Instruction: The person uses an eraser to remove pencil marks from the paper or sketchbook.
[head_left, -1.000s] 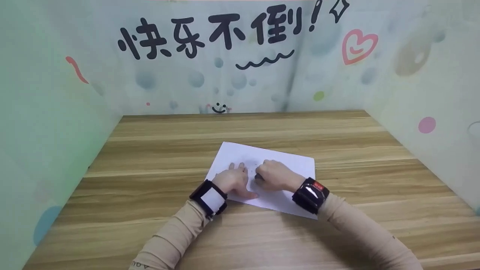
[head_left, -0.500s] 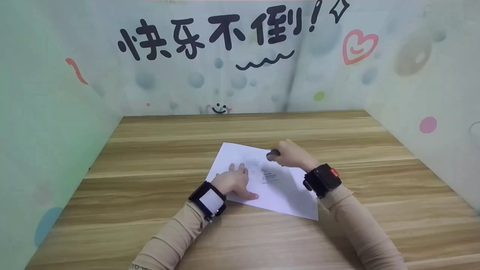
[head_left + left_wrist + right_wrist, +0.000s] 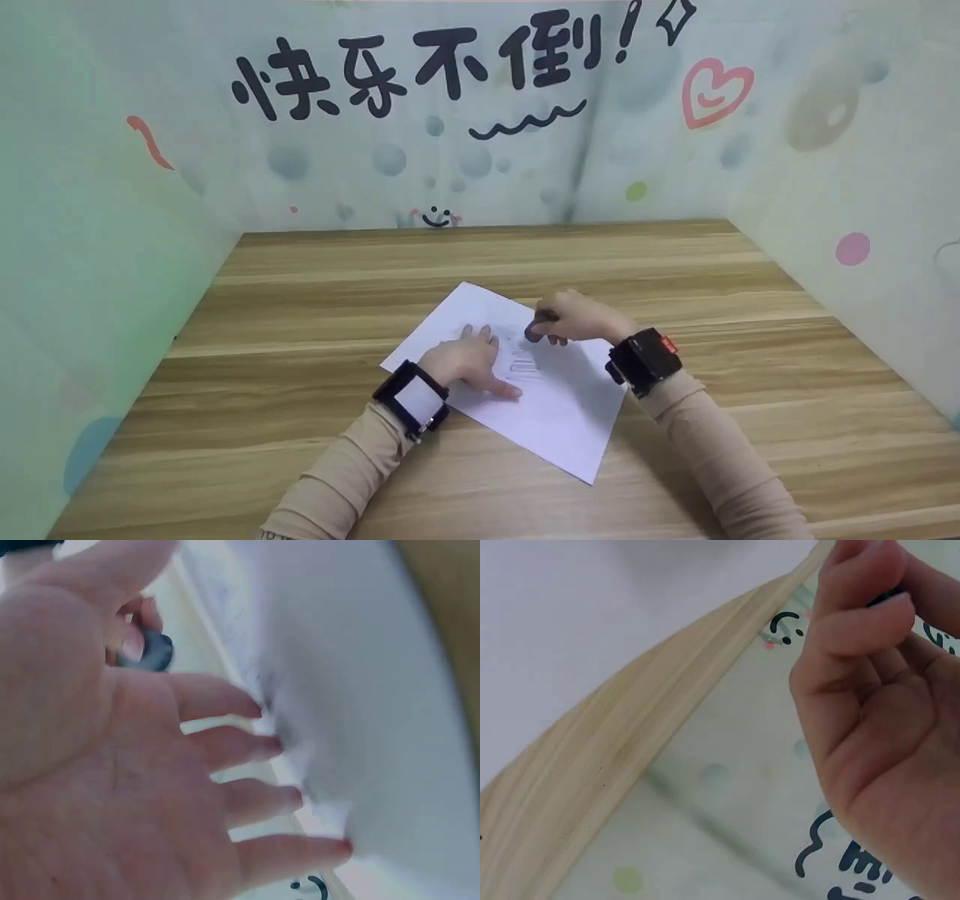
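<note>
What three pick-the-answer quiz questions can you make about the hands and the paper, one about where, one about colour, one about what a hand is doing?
1. Where does the paper lie?
A. on the wooden table
B. on the wall
C. on a chair

2. What colour is the paper?
A. red
B. white
C. black

3. What is the left hand doing?
A. making a fist
B. waving in the air
C. lying flat on the paper

Answers:
1 A, the sheet rests on the wood.
2 B, it looks plain white.
3 C, its fingers are spread straight on the sheet.

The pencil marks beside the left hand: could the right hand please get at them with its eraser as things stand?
Probably yes: the right hand grips the eraser just above the marks, and the left hand rests flat beside them, not over them.
</note>
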`<state>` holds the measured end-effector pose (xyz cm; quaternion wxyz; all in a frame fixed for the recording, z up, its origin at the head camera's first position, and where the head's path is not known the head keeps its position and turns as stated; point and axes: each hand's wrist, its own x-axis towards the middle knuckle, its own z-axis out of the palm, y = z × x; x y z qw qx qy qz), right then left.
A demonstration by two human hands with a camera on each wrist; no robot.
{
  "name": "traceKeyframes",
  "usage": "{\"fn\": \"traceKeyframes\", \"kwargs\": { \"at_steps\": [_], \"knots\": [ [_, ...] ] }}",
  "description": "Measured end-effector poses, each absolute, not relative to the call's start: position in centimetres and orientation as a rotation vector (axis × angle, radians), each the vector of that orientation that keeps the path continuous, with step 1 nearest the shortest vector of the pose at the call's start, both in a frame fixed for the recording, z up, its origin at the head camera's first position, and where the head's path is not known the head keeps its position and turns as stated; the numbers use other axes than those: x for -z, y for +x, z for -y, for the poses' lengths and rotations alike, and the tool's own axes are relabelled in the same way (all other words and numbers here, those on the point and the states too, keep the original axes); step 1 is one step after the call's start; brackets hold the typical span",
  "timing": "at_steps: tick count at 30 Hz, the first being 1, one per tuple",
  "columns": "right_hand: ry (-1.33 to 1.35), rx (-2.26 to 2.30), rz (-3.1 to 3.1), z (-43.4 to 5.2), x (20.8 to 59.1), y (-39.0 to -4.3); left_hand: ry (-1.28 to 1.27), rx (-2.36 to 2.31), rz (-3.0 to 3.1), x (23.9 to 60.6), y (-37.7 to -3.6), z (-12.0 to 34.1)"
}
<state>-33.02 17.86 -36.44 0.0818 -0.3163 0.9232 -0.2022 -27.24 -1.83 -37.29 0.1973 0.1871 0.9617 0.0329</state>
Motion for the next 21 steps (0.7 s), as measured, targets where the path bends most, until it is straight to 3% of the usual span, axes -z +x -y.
{"fn": "traceKeyframes", "kwargs": {
  "at_steps": [6,21],
  "knots": [
    [-1.102,0.291,-2.944,-15.2,37.3,-32.5,0.519,-0.014,-2.694,37.7,-27.1,1.2],
    [-1.261,0.079,-3.007,-12.7,37.8,-32.1,0.623,-0.044,-2.666,37.7,-27.5,1.3]
  ]
}}
